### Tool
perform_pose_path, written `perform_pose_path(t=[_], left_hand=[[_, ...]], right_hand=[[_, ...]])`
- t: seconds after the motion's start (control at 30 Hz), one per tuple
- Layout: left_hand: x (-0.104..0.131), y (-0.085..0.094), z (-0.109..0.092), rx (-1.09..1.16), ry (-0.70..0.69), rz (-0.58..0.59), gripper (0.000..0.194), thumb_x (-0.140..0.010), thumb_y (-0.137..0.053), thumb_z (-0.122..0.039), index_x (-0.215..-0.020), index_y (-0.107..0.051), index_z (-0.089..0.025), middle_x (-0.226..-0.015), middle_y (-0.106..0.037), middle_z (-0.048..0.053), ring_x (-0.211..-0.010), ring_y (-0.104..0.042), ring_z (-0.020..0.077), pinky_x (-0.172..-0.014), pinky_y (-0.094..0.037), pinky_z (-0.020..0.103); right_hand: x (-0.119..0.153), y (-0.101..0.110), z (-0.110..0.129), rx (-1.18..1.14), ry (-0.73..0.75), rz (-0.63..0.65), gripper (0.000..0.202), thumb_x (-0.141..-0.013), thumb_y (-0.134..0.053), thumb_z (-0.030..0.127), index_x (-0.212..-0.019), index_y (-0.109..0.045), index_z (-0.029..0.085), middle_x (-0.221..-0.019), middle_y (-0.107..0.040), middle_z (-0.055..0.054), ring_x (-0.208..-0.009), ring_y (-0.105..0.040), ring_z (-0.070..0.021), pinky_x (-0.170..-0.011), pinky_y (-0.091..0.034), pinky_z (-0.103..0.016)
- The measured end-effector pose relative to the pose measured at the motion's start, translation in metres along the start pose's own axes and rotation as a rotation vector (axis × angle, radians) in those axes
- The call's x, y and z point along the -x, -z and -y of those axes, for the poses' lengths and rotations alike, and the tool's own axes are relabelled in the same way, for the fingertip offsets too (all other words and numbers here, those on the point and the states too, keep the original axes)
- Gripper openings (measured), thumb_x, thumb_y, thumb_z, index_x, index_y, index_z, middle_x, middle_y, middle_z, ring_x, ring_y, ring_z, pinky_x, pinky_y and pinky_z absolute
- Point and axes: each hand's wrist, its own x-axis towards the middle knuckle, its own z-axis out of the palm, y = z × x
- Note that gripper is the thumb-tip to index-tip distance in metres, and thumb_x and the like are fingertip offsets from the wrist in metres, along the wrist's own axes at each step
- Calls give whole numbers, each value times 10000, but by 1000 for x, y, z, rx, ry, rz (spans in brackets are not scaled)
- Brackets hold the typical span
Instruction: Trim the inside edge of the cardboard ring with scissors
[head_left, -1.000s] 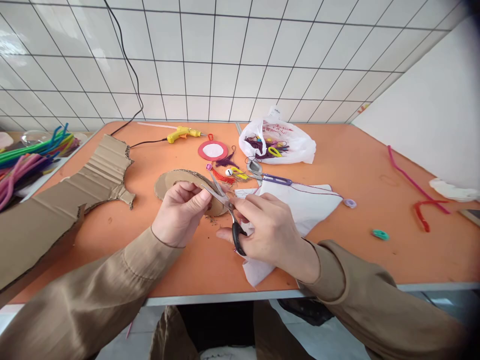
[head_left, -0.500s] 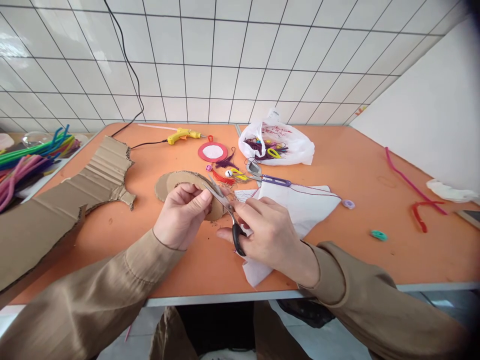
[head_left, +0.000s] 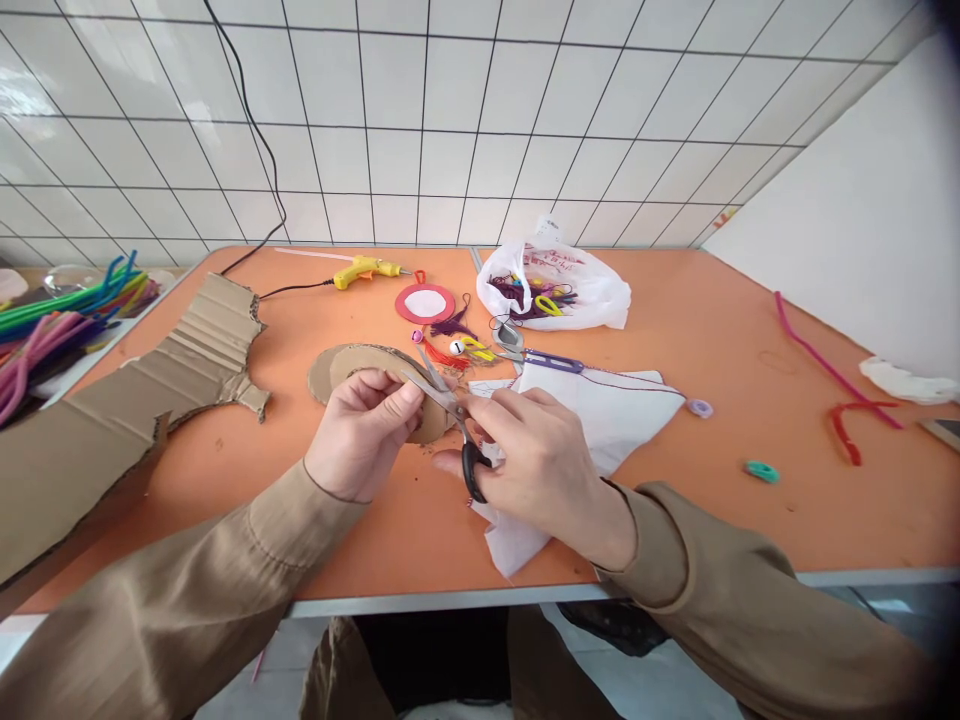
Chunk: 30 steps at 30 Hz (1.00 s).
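Note:
My left hand [head_left: 364, 425] is closed in a pinch at the front of the round cardboard pieces [head_left: 360, 358]; what its fingertips hold is too small to make out. My right hand [head_left: 532, 460] grips black-handled scissors [head_left: 474, 470], whose parted blades point up and left, close to my left fingertips. White cloth [head_left: 615, 415] lies under and beyond my right hand, with purple-handled snips [head_left: 553, 361] on its upper edge. Just behind the blades are red tassels, a white bell [head_left: 457, 347] and a yellow loop.
A yellow glue gun [head_left: 366, 271], a red-rimmed disc [head_left: 425, 303] and a white plastic bag [head_left: 585, 290] of threads are farther back. Torn cardboard [head_left: 112, 430] covers the left side, near pipe cleaners [head_left: 67, 310]. A green coil [head_left: 762, 471] sits at the right.
The scissor blades have opened wider near my left fingertips. Both hands stay in nearly the same place.

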Motion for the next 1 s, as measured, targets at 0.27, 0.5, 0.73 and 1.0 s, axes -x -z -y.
perform_pose_path(t=[0.27,0.5,0.73,1.0], left_hand=[[1,-3,0,4,26,-56,396,-422,-1031,-316,-607,-722,-153,-554,-634,-10,-511,-550,83,-546,-472,212],[-1,-5,-1,6,16,-59,407,-394,-1034,-316,-521,-675,-172,-474,-581,-25,-463,-531,79,-487,-445,184],[-2,-3,-3,-9,13,-25,375,-441,-1025,-297,-530,-683,-169,-476,-580,-25,-457,-529,76,-467,-428,172],[-3,-1,-5,17,-30,-21,336,-489,-1013,-310,-555,-709,-182,-521,-607,-26,-503,-554,84,-522,-450,191]], right_hand=[[0,3,1,31,36,8,219,-967,-575,273,-1046,-697,110,-604,-566,3,-538,-484,-171,-587,-374,-320],[1,3,0,21,46,25,202,-965,-571,262,-1028,-692,113,-590,-545,3,-544,-455,-168,-559,-362,-297],[3,2,-2,1,15,70,216,-969,-580,301,-830,-653,154,-601,-548,-5,-553,-457,-153,-566,-349,-282],[2,0,-2,-68,-34,84,227,-929,-657,392,-847,-625,183,-590,-534,19,-545,-457,-148,-586,-336,-278]])
